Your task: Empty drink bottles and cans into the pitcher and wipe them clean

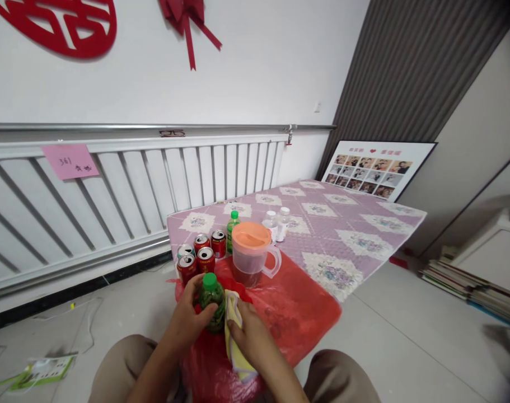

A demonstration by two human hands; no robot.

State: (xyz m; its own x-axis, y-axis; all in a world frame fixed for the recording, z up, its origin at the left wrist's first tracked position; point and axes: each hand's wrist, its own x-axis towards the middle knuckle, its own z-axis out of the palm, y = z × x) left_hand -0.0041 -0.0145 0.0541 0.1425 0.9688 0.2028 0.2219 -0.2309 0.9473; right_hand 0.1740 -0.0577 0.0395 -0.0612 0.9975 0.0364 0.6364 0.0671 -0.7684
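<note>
My left hand [192, 311] is wrapped round a green-capped plastic bottle [213, 298], which stands nearly upright at the near edge of the table. A yellow cloth [234, 346] with a pale purple edge is gripped in my right hand [249, 330], just right of the bottle and against its side. Beneath both lies a red plastic bag [294, 310], partly hanging over the front edge. Behind my hands stands a clear pitcher [248, 267] with an orange lid and a handle on its right, some liquid in it.
Several opened drink cans [205, 259] cluster left of the pitcher. Another green bottle [233, 226] and two white-capped bottles [283, 225] stand behind it. The flowered tablecloth [334, 240] stretches right to a photo board [372, 168]. A radiator [154, 179] borders the left; a power strip [45, 370] lies on the floor.
</note>
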